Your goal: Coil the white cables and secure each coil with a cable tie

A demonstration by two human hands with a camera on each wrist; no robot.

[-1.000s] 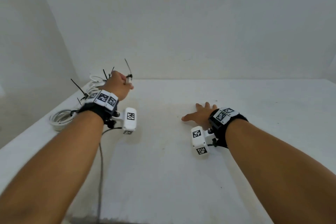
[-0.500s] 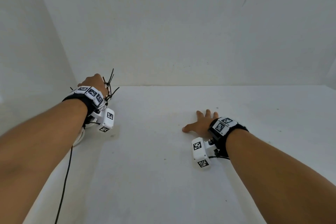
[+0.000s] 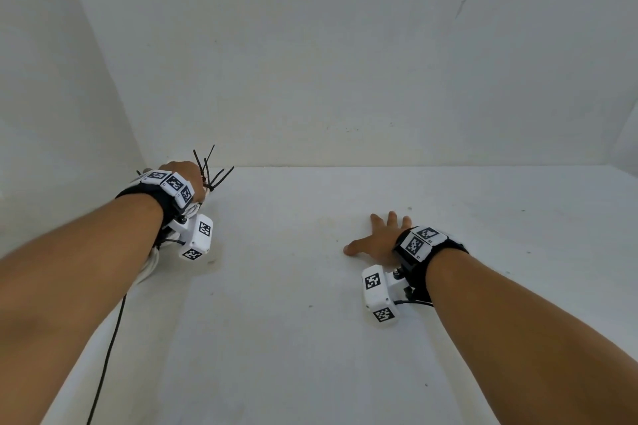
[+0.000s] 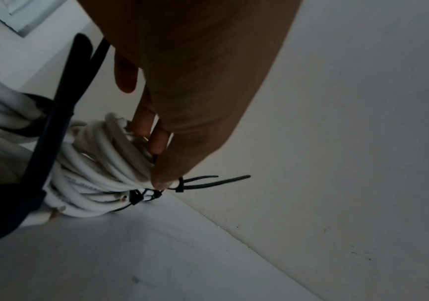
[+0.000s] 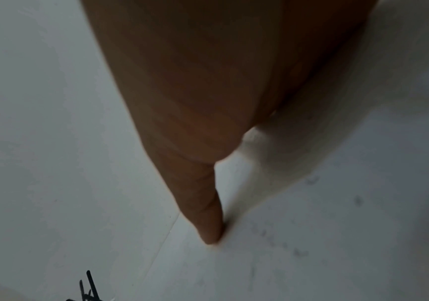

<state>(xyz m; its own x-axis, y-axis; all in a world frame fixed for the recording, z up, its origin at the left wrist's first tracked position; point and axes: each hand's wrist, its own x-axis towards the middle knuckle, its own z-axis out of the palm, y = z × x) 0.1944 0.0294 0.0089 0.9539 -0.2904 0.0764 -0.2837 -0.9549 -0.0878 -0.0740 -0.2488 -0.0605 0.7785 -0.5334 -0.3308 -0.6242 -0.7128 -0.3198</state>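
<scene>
Left hand on the tied coils in the bench's far-left corner; right hand flat and idle.

The white cable coils [image 4: 99, 163] look springy and fairly light, their smooth jackets likely to slide against one another, so I judge the safest hold is across the whole bundle next to a black cable tie [image 4: 141, 195], where the turns are cinched and cannot fan out; the thin stiff tie tails [image 3: 212, 171] are poor handles. The left hand [image 3: 181, 171] hangs over the coils by the wall, its fingers [image 4: 147, 120] curled into the bundle and the thumb pressed on the outer turns just above the tie heads, gripping it. The right hand [image 3: 378, 240] lies well apart on the bench [image 3: 310, 338], its fingers spread flat and holding nothing.
</scene>
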